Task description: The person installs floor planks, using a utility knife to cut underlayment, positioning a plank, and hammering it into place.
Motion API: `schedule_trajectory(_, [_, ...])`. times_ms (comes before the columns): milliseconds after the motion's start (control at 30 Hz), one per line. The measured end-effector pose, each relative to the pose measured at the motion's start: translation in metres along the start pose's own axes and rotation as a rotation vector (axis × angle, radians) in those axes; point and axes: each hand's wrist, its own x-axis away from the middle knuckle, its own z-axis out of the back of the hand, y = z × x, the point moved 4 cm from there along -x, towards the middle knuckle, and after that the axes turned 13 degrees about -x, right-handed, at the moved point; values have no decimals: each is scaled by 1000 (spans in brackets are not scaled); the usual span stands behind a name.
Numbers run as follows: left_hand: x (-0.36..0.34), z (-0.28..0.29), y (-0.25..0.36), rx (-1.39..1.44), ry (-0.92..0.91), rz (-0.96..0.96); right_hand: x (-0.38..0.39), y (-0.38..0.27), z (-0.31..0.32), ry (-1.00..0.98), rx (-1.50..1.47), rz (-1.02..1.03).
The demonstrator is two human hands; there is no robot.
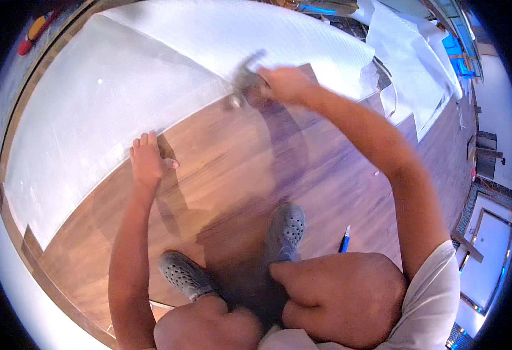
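My right hand (286, 83) grips a hammer (245, 77), its head smeared by motion, raised over the far edge of the wood-look floor planks (232, 151). My left hand (146, 158) rests at that edge further left, fingers stretched onto the white underlay sheet (133, 87) and thumb apart on the wood. A small dark patch shows beside its fingertips; whether it is a thing or a shadow I cannot tell. I squat on the planks in grey perforated clogs (285, 230).
A blue utility knife (344, 239) lies on the planks by my right knee. Crumpled white sheeting (413, 70) is heaped at the far right. A red and yellow tool (32, 36) lies at the far left. A wooden strip (34, 73) borders the underlay on the left.
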Motion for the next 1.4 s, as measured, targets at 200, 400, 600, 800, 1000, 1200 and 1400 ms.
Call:
schedule_trajectory(200, [3,-11,-3,-17,87,-14,-137,-41,33,-70,424,324])
schedule_trajectory(400, [6,-6,5,15,39,-2,-145,-35,12,-381,571,283])
schedule_trajectory(600, [5,1,6,37,19,11,-139,-16,17,-274,480,389])
schedule_trajectory(800, [12,2,6,32,38,59,-135,-2,34,-329,542,365])
schedule_trajectory(1000, [10,3,6,60,87,47,-129,7,36,-230,508,369])
schedule_trajectory(1200, [0,2,5,0,22,12,-129,4,36,-233,520,408])
schedule_trajectory(1400, [-13,2,22,46,-21,-67,-122,35,17,-153,305,288])
